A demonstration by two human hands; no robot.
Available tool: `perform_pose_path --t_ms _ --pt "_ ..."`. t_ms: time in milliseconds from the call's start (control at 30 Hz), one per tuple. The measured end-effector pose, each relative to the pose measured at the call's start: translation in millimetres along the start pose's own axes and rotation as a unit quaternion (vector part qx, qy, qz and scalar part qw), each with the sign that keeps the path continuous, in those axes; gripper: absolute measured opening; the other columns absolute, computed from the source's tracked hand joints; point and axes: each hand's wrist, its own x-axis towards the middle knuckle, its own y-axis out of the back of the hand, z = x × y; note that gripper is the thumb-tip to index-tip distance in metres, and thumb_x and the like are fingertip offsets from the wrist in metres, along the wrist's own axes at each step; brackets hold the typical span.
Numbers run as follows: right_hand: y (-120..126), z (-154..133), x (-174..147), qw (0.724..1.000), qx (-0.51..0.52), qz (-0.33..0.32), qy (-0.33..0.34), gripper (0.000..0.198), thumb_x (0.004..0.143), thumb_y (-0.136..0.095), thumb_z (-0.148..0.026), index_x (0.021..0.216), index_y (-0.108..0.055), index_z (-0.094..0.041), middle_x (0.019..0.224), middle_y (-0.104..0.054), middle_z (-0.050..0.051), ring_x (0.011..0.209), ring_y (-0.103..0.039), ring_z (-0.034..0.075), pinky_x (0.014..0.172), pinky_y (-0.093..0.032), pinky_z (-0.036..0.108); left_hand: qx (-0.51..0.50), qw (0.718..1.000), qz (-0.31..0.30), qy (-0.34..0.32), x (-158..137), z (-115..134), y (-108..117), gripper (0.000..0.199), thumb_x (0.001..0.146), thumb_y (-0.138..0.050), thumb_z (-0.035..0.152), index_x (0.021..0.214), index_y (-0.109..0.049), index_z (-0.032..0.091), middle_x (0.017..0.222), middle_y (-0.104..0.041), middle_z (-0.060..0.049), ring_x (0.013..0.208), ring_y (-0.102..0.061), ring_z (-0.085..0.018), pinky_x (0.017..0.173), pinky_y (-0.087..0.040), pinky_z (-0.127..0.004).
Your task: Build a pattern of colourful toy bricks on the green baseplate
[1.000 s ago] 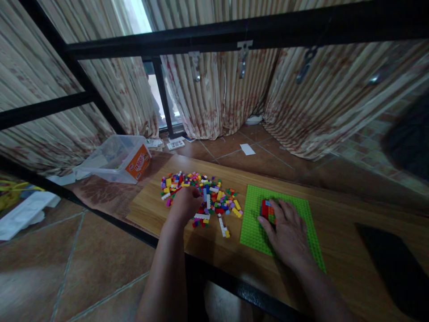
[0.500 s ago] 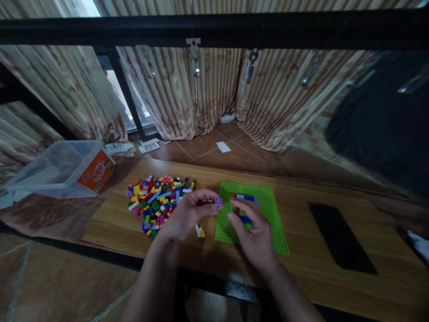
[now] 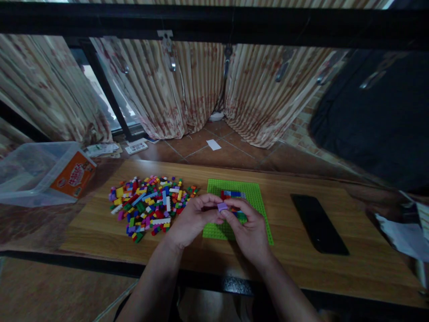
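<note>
Between the fingertips of both hands is a small purple toy brick (image 3: pixel 221 206), held above the green baseplate (image 3: pixel 254 192). My left hand (image 3: pixel 197 217) pinches it from the left, thumb and fingers closed. From the right, my right hand (image 3: pixel 246 223) grips the same brick with thumb and forefinger. Under the hands, red, blue and other coloured bricks (image 3: pixel 233 194) are fixed on the baseplate, partly hidden by my right hand. Left of my left hand spreads a heap of loose multicoloured bricks (image 3: pixel 147 203).
A black flat slab (image 3: pixel 318 223) lies on the wooden table (image 3: pixel 284 264) to the right. A clear plastic bin (image 3: pixel 36 179) with an orange label stands at the far left. White papers (image 3: pixel 398 235) are at the right edge. Curtains (image 3: pixel 197 89) hang behind.
My right hand has moved left and closed on the purple brick, which only my left hand held before. The brick is turned differently. The whole view has shifted a little to the right.
</note>
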Motion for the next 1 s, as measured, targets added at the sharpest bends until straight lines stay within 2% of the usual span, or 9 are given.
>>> perform_pose_path --t_ms 233,467,800,900,1000 --pt "5 3 -1 0.999 -0.038 0.0 0.017 0.014 0.086 -0.063 -0.024 0.099 -0.067 -0.026 0.097 -0.068 0.001 0.093 -0.062 0.016 0.084 -0.048 0.031 0.041 0.999 -0.014 0.011 -2 1 0 0.026 0.076 -0.073 0.031 0.096 -0.068 0.015 0.089 -0.068 -0.003 0.08 -0.063 -0.012 0.076 -0.053 -0.026" --pt "5 4 -3 0.997 0.023 -0.01 -0.075 0.015 0.082 -0.067 -0.029 0.097 -0.07 -0.026 0.091 -0.071 0.0 0.085 -0.064 0.015 0.079 -0.05 0.029 0.104 0.995 0.003 -0.004 0 1 -3 0.029 0.078 -0.071 0.037 0.093 -0.067 0.013 0.084 -0.071 -0.005 0.075 -0.067 -0.013 0.066 -0.053 -0.023" --pt "12 8 2 0.978 0.154 -0.001 -0.141 0.018 0.074 -0.073 -0.035 0.088 -0.074 -0.024 0.084 -0.075 0.002 0.076 -0.068 0.017 0.073 -0.055 0.033 0.118 0.992 0.014 -0.03 1 -1 -11 0.027 0.078 -0.07 0.037 0.091 -0.069 0.014 0.076 -0.07 -0.004 0.066 -0.067 -0.014 0.061 -0.053 -0.024" --pt "30 16 7 0.977 0.146 0.007 -0.156 0.019 0.07 -0.077 -0.034 0.086 -0.075 -0.025 0.085 -0.075 0.001 0.078 -0.068 0.017 0.077 -0.055 0.035 0.113 0.991 0.049 -0.044 1 5 -4 0.03 0.075 -0.072 0.039 0.09 -0.068 0.014 0.071 -0.069 -0.003 0.062 -0.066 -0.014 0.059 -0.052 -0.024" --pt "57 28 12 0.979 0.089 0.064 -0.174 0.022 0.065 -0.079 -0.035 0.083 -0.075 -0.023 0.081 -0.075 0.002 0.077 -0.067 0.019 0.077 -0.055 0.037 0.121 0.98 0.138 -0.074 -2 16 15 0.036 0.071 -0.075 0.042 0.092 -0.066 0.014 0.07 -0.07 -0.003 0.062 -0.066 -0.015 0.059 -0.052 -0.025"
